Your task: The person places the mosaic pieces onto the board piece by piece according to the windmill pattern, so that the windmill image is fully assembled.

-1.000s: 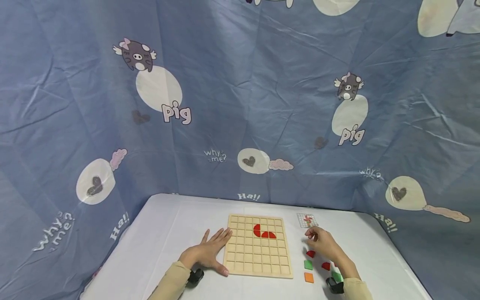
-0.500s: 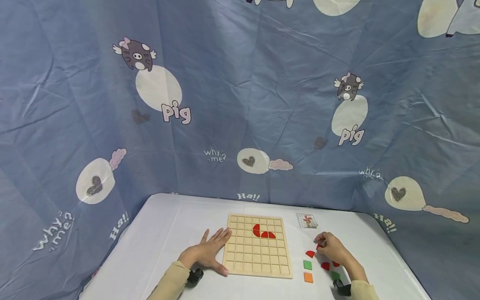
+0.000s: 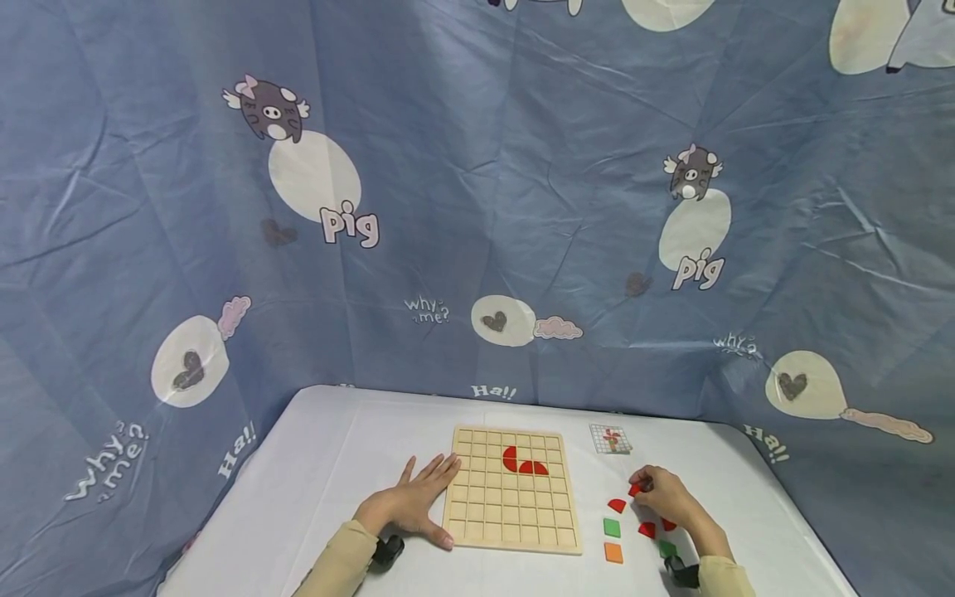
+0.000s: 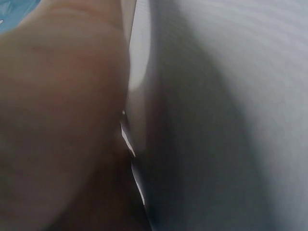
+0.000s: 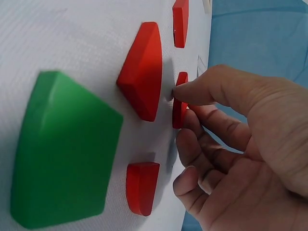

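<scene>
My right hand [image 3: 667,496] is low over the table, right of the board. Its thumb and fingertips pinch a red quarter-circle piece [image 5: 180,103], partly hidden by the thumb in the right wrist view. More red quarter-circle pieces lie around it, one nearer the board [image 3: 617,505] and others toward the wrist [image 3: 647,529]. My left hand [image 3: 409,503] rests with fingers spread at the left edge of the wooden grid board [image 3: 485,516], its fingertips touching the rim. Several red quarter-circle pieces [image 3: 511,458] sit in the board's cells. The left wrist view shows mostly blurred skin and white cloth.
A pattern card [image 3: 610,439] with a coloured figure on a grid lies beyond the board's right side. A green square [image 3: 612,527] and an orange square [image 3: 613,552] lie right of the board. Another green piece [image 5: 67,149] is beneath the right wrist. Blue printed cloth [image 3: 448,207] surrounds the table.
My right hand has moved right and toward me, away from beside the card, and now grips a red quarter-circle piece. My left hand has stayed in place.
</scene>
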Demonstrator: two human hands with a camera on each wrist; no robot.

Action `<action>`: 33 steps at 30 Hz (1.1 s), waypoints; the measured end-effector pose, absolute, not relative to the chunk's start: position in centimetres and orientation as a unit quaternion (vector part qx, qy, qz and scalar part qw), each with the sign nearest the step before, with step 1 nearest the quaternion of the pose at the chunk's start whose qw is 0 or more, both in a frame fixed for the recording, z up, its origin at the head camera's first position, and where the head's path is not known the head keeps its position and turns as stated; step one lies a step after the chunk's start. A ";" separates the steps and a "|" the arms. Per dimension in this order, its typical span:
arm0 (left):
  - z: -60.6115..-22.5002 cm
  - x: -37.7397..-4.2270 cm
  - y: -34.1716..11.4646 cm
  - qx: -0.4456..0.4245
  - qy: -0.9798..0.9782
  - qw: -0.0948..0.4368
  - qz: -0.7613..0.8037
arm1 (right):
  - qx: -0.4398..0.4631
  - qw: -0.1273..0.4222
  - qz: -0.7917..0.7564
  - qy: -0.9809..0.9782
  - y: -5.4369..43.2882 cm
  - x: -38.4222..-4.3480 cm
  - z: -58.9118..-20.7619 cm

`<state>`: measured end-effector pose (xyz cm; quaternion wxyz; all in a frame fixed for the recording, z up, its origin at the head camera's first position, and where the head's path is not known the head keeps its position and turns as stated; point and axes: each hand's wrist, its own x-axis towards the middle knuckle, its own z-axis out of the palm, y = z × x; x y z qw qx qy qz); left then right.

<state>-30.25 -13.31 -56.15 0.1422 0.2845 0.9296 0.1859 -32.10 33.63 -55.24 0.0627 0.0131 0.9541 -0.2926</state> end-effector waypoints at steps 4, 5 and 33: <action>-56.2 -30.2 -13.3 0.283 0.930 0.142 0.187 | 0.011 0.059 -0.291 0.955 33.4 -32.0 -54.9; -56.2 -30.2 -13.3 0.283 0.930 0.142 0.186 | 0.010 0.058 -0.291 0.955 33.4 -31.9 -54.8; -56.6 -30.5 -13.5 0.290 0.929 0.141 0.184 | 0.040 0.018 -0.261 0.964 33.0 -32.9 -55.5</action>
